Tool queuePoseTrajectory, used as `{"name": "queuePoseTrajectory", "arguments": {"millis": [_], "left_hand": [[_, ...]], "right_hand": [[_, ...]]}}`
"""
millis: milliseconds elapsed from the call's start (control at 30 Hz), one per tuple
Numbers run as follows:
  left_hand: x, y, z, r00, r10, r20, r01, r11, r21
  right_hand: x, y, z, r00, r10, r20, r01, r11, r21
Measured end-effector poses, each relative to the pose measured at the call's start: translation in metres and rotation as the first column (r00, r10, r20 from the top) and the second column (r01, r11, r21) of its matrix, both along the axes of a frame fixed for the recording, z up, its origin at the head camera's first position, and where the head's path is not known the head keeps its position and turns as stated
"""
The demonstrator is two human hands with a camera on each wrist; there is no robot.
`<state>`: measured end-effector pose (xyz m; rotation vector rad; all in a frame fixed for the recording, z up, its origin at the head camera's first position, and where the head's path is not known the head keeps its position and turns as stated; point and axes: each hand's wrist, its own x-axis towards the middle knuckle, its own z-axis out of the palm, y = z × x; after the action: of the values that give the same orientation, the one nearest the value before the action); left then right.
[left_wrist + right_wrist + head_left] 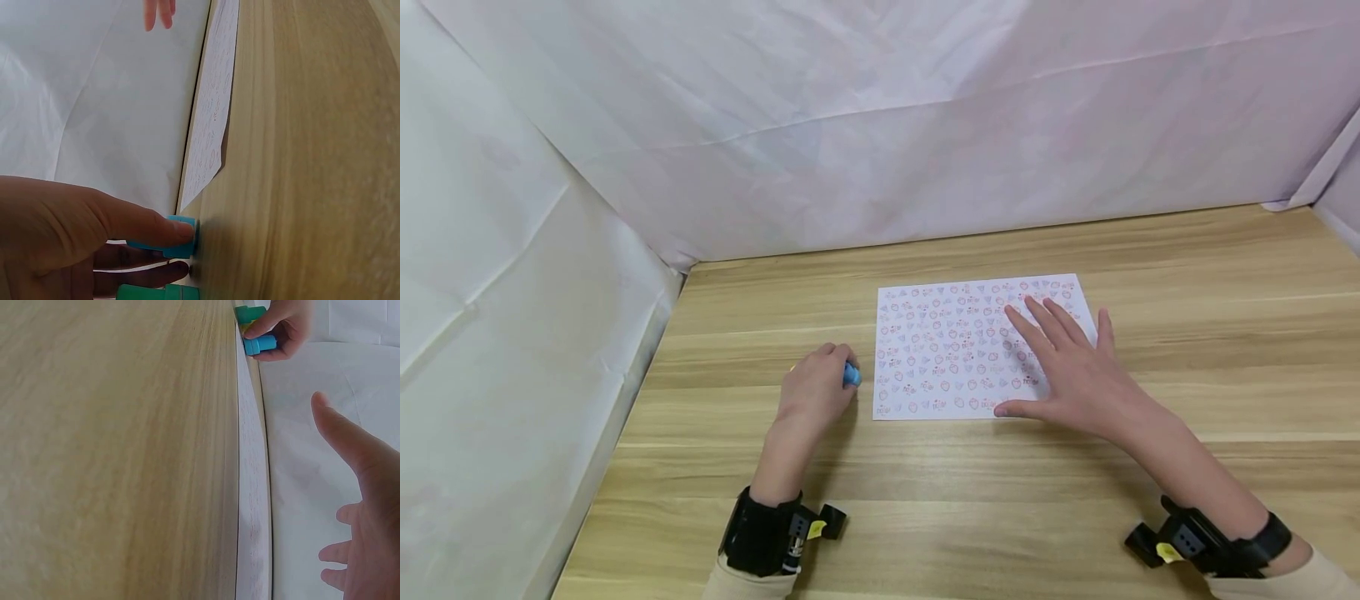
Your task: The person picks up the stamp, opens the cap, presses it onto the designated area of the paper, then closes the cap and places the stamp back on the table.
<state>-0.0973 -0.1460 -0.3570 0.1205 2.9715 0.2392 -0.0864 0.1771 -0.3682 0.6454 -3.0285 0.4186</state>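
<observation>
Wood table (925, 517), white sheeting behind. Left hand (811, 392) rests on the table left of the sheet (955, 350), fingers curled round a small blue piece (852, 375), its tip aimed right at the sheet's left edge. Sheet lies flat mid-table, long axis left-right. Right hand (1067, 367) is spread, fingers straight, over the sheet's right part, probably pressing it. Left wrist view adds something green (156, 292) under the blue piece (175, 234); head view hides it.

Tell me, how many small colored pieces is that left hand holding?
2 show: a blue piece under the left hand's fingers, and a green piece beside it on the table. The hand may hide more.
</observation>
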Motion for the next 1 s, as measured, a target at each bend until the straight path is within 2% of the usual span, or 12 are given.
{"name": "queuePoseTrajectory", "arguments": {"millis": [367, 833, 1000], "left_hand": [[0.002, 0.004, 0.001, 0.999, 0.001, -0.038, -0.001, 1.0, 0.012], [0.007, 0.023, 0.009, 0.986, -0.102, -0.133, 0.102, 0.995, -0.009], [0.009, 0.033, 0.01, 0.98, -0.134, -0.149, 0.137, 0.99, 0.013]], "right_hand": [[0.001, -0.001, 0.001, 1.0, 0.001, 0.002, -0.001, 1.0, -0.004], [0.001, -0.003, 0.001, 1.0, 0.016, -0.01, -0.016, 1.0, -0.017], [0.001, -0.005, 0.001, 1.0, 0.022, -0.013, -0.023, 0.999, -0.03]]}}
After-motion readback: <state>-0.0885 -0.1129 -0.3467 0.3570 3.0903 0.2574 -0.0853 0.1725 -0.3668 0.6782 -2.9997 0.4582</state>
